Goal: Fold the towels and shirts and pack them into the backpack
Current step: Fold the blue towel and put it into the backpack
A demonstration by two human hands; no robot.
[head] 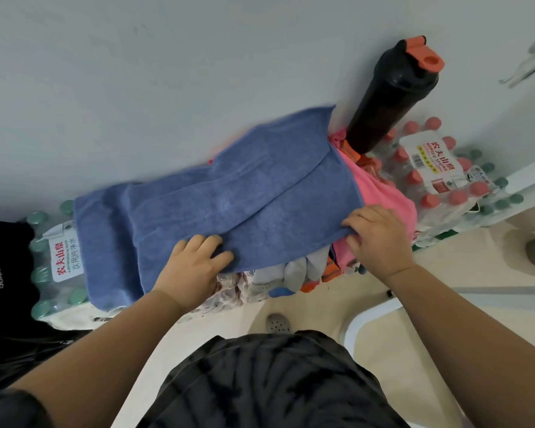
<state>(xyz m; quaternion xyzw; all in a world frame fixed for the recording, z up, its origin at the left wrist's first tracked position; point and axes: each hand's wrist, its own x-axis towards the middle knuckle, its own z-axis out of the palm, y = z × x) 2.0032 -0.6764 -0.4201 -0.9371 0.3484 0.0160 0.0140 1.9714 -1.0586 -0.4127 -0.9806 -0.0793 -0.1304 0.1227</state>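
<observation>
A blue towel (217, 196) lies spread over packs of bottled water along the wall, with one long fold laid across its right half. My left hand (195, 267) grips the towel's near edge around the middle. My right hand (380, 236) pinches the near right corner. Under the towel's right end lies a pink cloth (380, 193). A grey garment (303, 270) and orange-trimmed fabric (331, 271) hang out below the near edge. A black bag with a white logo (3, 273) sits at the far left.
A tall black shaker bottle with an orange lid (389, 97) stands against the wall behind the towel. Shrink-wrapped packs of water bottles with red caps (430, 171) and green caps (56, 273) support the pile. A beige floor (322, 307) lies below, with a white curved object (365, 319) at right.
</observation>
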